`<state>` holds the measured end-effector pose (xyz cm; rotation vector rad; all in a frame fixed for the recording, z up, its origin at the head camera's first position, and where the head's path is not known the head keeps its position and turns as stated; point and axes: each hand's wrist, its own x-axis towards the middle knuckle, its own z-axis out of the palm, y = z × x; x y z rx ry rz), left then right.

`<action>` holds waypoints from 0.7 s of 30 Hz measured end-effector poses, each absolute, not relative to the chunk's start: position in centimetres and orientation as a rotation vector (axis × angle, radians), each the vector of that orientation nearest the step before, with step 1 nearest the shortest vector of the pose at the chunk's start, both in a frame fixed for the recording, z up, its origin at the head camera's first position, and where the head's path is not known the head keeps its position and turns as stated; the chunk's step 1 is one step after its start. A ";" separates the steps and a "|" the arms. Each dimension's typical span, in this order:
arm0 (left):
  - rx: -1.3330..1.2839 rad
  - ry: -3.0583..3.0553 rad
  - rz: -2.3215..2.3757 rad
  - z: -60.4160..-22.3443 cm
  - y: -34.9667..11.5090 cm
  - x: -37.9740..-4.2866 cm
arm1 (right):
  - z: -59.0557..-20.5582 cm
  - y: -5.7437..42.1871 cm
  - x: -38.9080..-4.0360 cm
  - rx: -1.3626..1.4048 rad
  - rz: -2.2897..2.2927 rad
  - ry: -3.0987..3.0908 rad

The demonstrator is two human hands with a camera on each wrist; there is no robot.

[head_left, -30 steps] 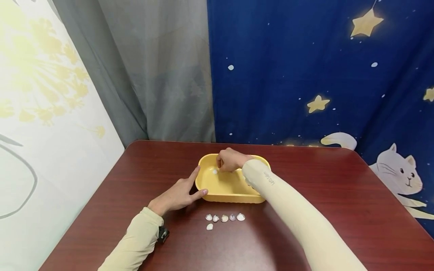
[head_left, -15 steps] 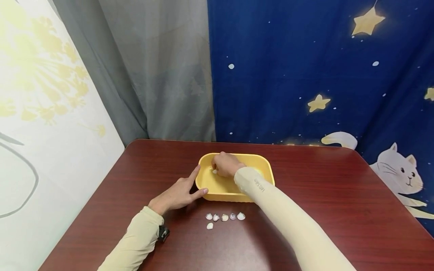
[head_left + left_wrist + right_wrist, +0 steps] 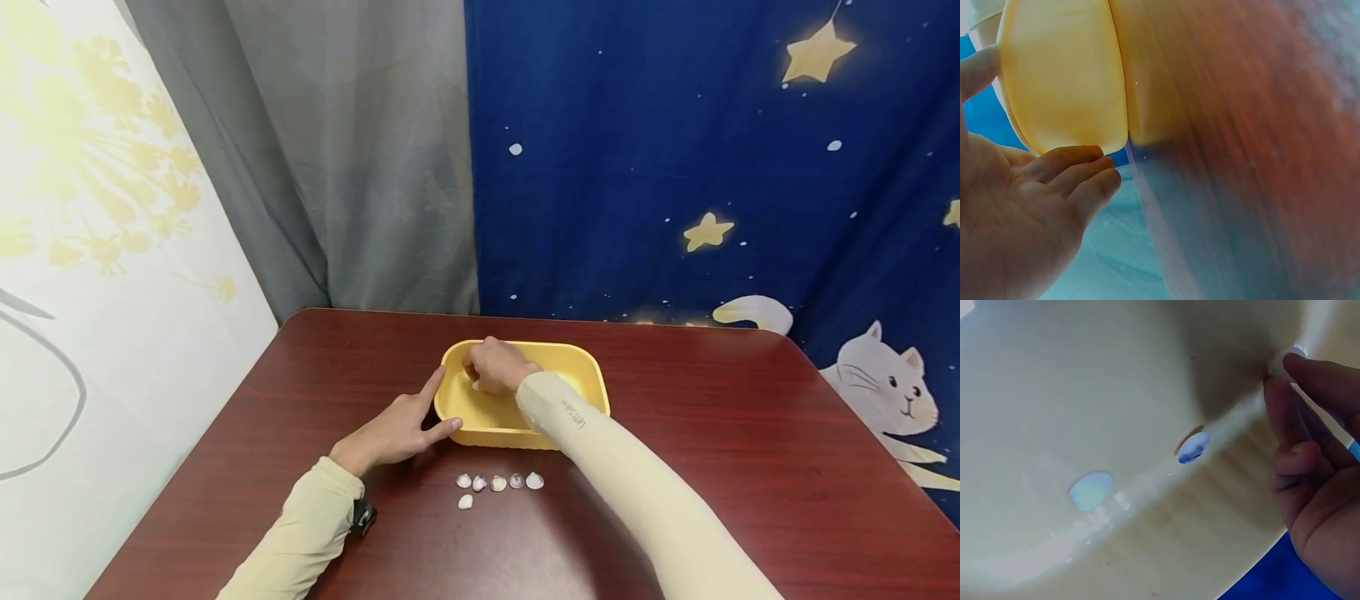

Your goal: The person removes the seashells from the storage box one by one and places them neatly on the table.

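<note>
A yellow basin (image 3: 540, 437) stands on the dark red table. Inside it, my right hand (image 3: 498, 367) reaches to the far left part and pinches a white seashell (image 3: 1280, 365) between thumb and fingertip. Two more shells lie in the basin in the right wrist view: a pale oval shell (image 3: 1091, 490) and a smaller bluish shell (image 3: 1194, 447). My left hand (image 3: 393, 431) rests against the basin's left end, its index finger at the rim and thumb at the front corner. In the left wrist view its other fingers (image 3: 1085, 178) lie loosely against the basin's outer wall.
In front of the basin lies a row of several shells (image 3: 498, 483), with one white shell (image 3: 466, 502) below the row's left end. A grey curtain (image 3: 375, 167) and a blue starry curtain (image 3: 585, 167) hang behind the table's far edge.
My right hand has moved left and down inside the basin, onto the white shell there, which its fingers now pinch. My left hand has stayed at the basin's left end.
</note>
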<state>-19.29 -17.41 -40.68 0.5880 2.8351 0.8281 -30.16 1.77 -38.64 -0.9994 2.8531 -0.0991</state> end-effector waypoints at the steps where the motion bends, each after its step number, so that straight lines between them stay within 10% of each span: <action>1: 0.588 2.834 0.828 -40.7 -17.4 -19.3 | -38.6 1.8 -30.1 -0.993 -0.104 2.848; 21: 0.539 2.824 0.809 -40.5 -17.3 -19.4 | -33.8 4.4 -27.9 -1.088 -0.344 2.691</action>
